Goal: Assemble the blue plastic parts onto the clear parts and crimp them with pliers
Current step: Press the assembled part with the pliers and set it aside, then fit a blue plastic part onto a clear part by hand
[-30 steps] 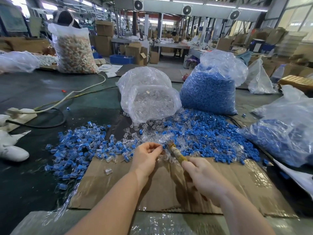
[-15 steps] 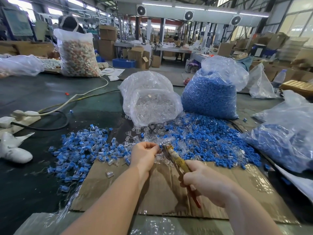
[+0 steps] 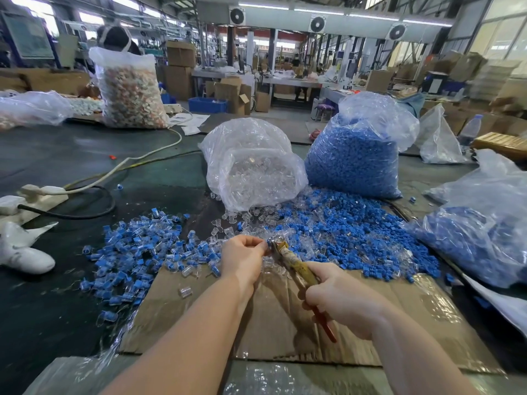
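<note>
Over the cardboard, your left hand (image 3: pixel 242 256) pinches a tiny, light, slippery blue-and-clear plastic part (image 3: pixel 267 244); right hand (image 3: pixel 339 300) grips yellow-handled pliers (image 3: pixel 296 263), squeeze gently.

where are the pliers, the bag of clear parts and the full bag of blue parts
pliers (image 3: pixel 296 266): head view, on the yellow wrapped handle above the right hand.
bag of clear parts (image 3: pixel 256 172): head view, on its bulging front.
bag of blue parts (image 3: pixel 353 163): head view, on the blue-filled middle.

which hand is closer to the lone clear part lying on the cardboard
Left. The left hand is just up and right of the clear part; the right hand, gripping the pliers, sits farther right.
</note>
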